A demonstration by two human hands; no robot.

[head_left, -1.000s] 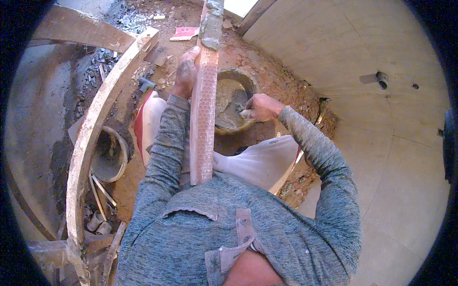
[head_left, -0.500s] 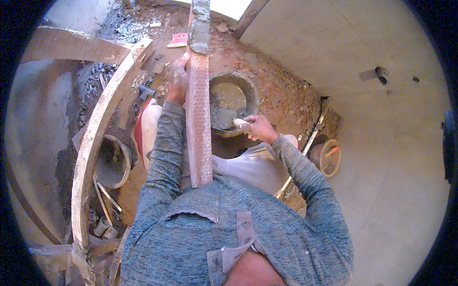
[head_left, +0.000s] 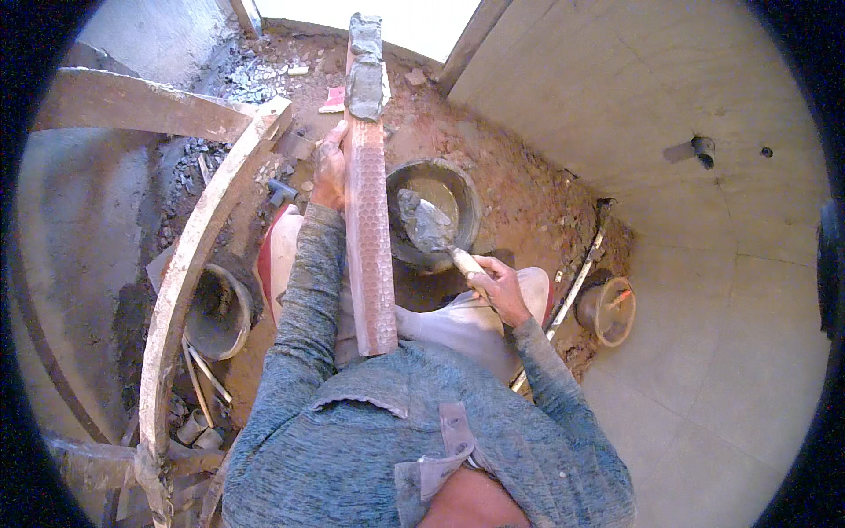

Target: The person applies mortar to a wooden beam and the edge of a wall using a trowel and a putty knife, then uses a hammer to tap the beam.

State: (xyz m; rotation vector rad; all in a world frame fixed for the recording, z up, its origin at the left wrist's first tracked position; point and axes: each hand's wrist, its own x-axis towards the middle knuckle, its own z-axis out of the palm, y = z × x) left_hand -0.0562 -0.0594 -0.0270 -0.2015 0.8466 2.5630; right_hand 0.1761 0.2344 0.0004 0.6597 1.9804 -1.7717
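Note:
My left hand (head_left: pixel 329 169) is closed around the left edge of a long, narrow tile strip (head_left: pixel 370 238). Its pinkish back has a honeycomb pattern, and its near end rests against my shirt. Grey mortar (head_left: pixel 364 79) is spread in lumps over the strip's far end. In my right hand (head_left: pixel 502 290) is the pale handle of a trowel (head_left: pixel 462 257). A heap of wet mortar lies on the trowel's blade, covering most of it. The blade is over a round dark bucket (head_left: pixel 473 198), which has more wet mortar inside.
A curved wooden frame (head_left: pixel 189 255) stands at my left, with a bucket (head_left: pixel 246 326) behind it. At right, a smaller tub (head_left: pixel 581 308) sits beside a pale rod (head_left: pixel 576 282) along the tiled wall (head_left: pixel 669 299). Rubble (head_left: pixel 255 79) covers the far-left ground.
My right hand has drawn back toward me, bringing the mortar-laden trowel blade up into plain view. My left hand still holds the strip, whose far end now shows more fully.

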